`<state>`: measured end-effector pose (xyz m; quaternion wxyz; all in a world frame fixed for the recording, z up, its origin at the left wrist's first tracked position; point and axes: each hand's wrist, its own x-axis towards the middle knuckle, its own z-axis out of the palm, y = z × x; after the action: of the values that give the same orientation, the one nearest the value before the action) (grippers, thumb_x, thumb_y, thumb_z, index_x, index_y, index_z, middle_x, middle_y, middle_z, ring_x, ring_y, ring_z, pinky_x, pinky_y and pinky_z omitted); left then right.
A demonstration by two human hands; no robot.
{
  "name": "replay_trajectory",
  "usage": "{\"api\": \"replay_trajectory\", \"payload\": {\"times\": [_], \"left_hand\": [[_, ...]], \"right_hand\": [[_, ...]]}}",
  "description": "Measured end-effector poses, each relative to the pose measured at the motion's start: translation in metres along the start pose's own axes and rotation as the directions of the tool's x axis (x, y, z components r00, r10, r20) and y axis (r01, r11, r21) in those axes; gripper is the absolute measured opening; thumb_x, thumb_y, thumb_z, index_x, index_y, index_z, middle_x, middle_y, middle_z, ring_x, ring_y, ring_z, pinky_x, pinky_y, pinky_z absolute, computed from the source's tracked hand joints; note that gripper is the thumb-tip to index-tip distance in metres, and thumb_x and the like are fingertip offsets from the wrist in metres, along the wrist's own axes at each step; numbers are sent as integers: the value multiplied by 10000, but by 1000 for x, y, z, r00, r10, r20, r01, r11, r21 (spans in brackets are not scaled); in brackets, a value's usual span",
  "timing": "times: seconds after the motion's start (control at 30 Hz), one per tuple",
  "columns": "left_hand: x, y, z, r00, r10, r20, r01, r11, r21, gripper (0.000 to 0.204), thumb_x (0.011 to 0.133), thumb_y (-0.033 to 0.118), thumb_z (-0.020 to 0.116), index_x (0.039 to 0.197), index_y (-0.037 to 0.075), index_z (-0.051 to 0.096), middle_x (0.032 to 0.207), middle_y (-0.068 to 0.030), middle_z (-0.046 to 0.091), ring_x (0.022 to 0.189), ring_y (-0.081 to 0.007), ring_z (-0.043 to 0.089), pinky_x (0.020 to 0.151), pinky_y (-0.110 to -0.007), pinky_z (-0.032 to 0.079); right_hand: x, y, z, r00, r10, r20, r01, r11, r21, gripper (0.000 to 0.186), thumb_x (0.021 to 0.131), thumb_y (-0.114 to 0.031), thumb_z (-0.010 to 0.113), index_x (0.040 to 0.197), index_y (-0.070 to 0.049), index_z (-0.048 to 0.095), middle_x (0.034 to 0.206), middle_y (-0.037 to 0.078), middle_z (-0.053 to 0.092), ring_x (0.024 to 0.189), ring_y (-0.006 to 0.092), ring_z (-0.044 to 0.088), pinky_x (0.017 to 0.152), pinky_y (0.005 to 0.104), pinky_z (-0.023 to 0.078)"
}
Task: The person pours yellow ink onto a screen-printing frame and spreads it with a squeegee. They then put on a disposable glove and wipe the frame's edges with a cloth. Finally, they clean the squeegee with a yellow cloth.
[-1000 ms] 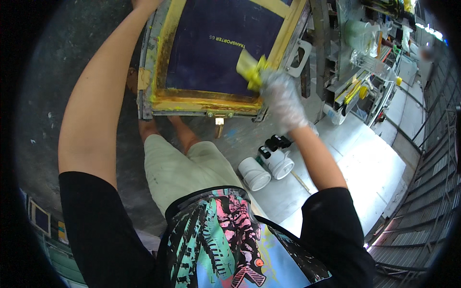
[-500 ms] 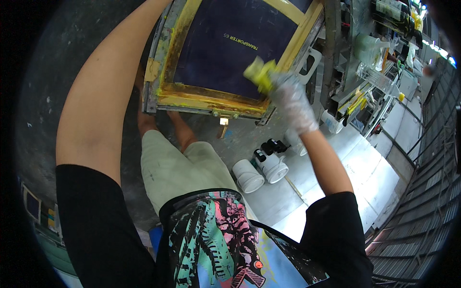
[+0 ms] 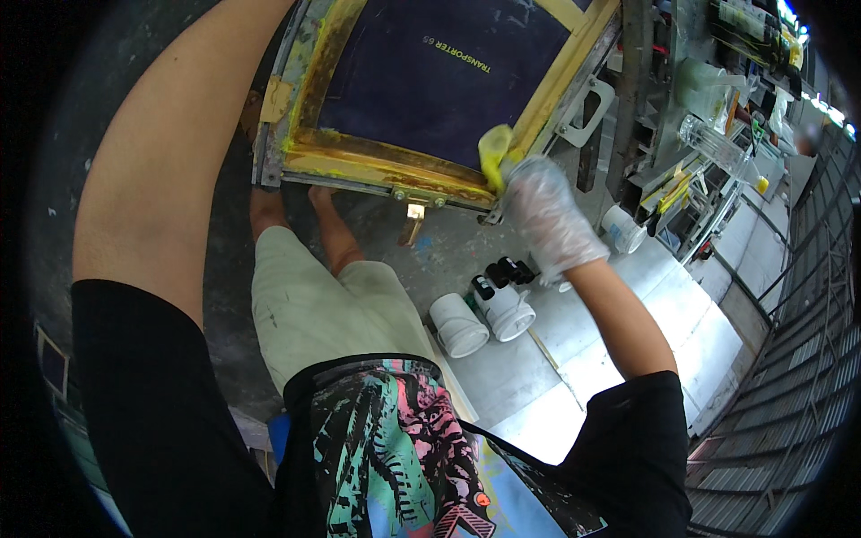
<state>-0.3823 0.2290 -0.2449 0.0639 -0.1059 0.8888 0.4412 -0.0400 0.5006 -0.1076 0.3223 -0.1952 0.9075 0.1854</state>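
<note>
My right hand (image 3: pixel 545 211), in a clear plastic glove, is closed on a yellow rag (image 3: pixel 494 151). The rag is at the near right corner of a screen-printing frame (image 3: pixel 377 165), against its taped border. Dark purple mesh (image 3: pixel 404 85) with small yellow lettering fills the frame, and its wooden edges are stained yellow and brown. My left arm (image 3: pixel 161 152) stretches up along the frame's left side; its hand lies beyond the upper edge of the picture.
Below the frame hangs a metal bracket (image 3: pixel 413 224). White buckets (image 3: pixel 459 327) with black containers (image 3: pixel 507 272) stand on the floor. To the right, a metal rack (image 3: pixel 691 193) carries tools, a clear jug (image 3: pixel 713 148) and bottles.
My right hand has moved a little toward me with the rag, from over the mesh to the near right corner. The frame sits slightly higher in the picture.
</note>
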Motion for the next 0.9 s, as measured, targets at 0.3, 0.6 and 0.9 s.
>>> {"api": "replay_trajectory", "payload": {"times": [0.3,0.6,0.9], "left_hand": [[9,-15,14,999,44,-29,-44,999,1,725,962,712,465,1191,62,691,1185,-239,714,1164,-425,654,959,-496,500],[15,-16,13,998,67,-21,-68,997,-24,733,969,704,467,1177,38,689,1170,-251,714,1148,-425,661,954,-490,502],[8,-8,5,999,40,-22,-39,998,41,712,974,695,467,1157,47,701,1136,-256,720,1127,-446,663,939,-511,504]], "right_hand": [[32,51,-43,992,93,91,-101,991,91,224,885,-91,613,1098,-55,672,955,141,676,900,320,672,763,430,558],[-11,-13,-5,997,-34,76,21,988,155,144,876,-84,624,993,-94,708,876,107,687,854,267,691,747,408,575],[3,-10,-22,978,29,208,-95,944,315,138,856,-87,679,957,-72,771,934,170,749,916,341,739,825,420,589]]}}
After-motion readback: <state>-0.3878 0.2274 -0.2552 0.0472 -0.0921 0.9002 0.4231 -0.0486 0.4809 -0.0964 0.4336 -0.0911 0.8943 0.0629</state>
